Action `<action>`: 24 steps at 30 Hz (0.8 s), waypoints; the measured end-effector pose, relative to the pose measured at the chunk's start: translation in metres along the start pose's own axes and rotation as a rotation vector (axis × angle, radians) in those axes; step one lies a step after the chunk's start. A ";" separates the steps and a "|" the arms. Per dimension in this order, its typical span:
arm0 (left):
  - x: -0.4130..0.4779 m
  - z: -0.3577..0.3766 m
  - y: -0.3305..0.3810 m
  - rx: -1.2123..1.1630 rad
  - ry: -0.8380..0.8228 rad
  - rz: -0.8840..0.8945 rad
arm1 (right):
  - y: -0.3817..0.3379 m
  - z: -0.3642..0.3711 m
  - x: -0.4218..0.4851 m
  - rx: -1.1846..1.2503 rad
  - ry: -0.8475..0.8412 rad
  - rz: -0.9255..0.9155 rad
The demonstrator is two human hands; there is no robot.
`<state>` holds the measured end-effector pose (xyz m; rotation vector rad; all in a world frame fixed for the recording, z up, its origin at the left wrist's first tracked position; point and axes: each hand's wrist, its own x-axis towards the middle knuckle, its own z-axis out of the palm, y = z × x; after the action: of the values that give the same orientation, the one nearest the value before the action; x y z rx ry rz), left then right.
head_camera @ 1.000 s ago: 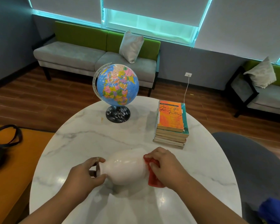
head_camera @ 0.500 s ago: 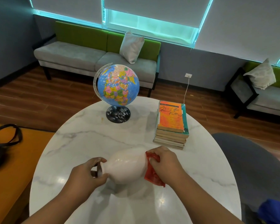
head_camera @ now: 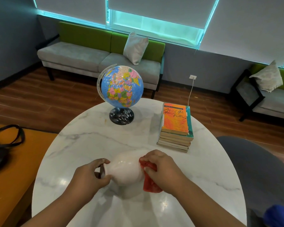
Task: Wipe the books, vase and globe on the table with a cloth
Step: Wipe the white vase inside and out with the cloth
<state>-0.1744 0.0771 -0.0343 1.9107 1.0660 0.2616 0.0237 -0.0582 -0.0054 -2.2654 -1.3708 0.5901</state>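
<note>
Low in the middle of the frame, the left hand (head_camera: 88, 176) curls round the neck of the white vase (head_camera: 125, 169) and holds it on its side, likely so it cannot roll while the right hand (head_camera: 162, 169) pinches the red cloth (head_camera: 150, 182) and presses it on the fat end. The table (head_camera: 88, 140) under it is round, white and shiny; higher up the books (head_camera: 175, 126) sit stacked at the right and the globe (head_camera: 121, 89) stands in the middle, well apart from the hands. At the top are a sofa (head_camera: 72, 58) and a bright window (head_camera: 154, 25).
</note>
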 end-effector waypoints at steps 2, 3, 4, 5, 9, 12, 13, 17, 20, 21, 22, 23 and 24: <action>-0.002 0.000 0.000 -0.001 -0.004 0.000 | 0.002 -0.007 0.000 0.073 -0.023 0.030; -0.003 0.001 0.000 0.004 -0.004 0.007 | 0.005 -0.009 0.002 0.061 0.004 0.059; -0.003 0.001 0.001 0.012 -0.003 0.018 | 0.007 -0.010 0.005 0.019 0.041 0.092; -0.003 0.002 0.002 0.017 -0.002 0.028 | 0.007 -0.010 0.007 -0.028 0.079 0.113; -0.002 0.002 0.003 0.015 0.000 0.020 | -0.002 -0.002 0.003 -0.013 0.043 -0.003; -0.003 0.003 0.000 0.011 -0.004 0.013 | -0.003 -0.009 0.000 0.110 -0.063 0.022; -0.003 0.003 0.000 0.009 -0.003 0.013 | 0.000 -0.011 0.002 0.114 -0.043 0.048; -0.002 0.004 0.004 -0.010 0.005 0.015 | 0.001 -0.007 0.006 -0.028 0.101 0.071; -0.002 0.004 0.003 -0.020 0.010 0.003 | -0.004 0.001 -0.001 0.019 0.032 -0.045; -0.002 0.003 0.003 -0.013 0.010 0.004 | -0.005 0.000 -0.004 0.065 -0.006 -0.058; -0.002 0.004 0.003 -0.007 0.009 0.007 | -0.004 -0.003 -0.006 0.100 -0.032 -0.053; -0.002 0.004 0.003 -0.004 0.007 0.009 | -0.002 -0.006 -0.006 0.117 -0.036 -0.032; -0.002 0.005 0.003 -0.005 0.007 0.012 | 0.001 -0.008 -0.004 0.117 -0.012 -0.005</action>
<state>-0.1714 0.0721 -0.0341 1.9133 1.0574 0.2780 0.0275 -0.0633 0.0011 -2.1689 -1.3116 0.6654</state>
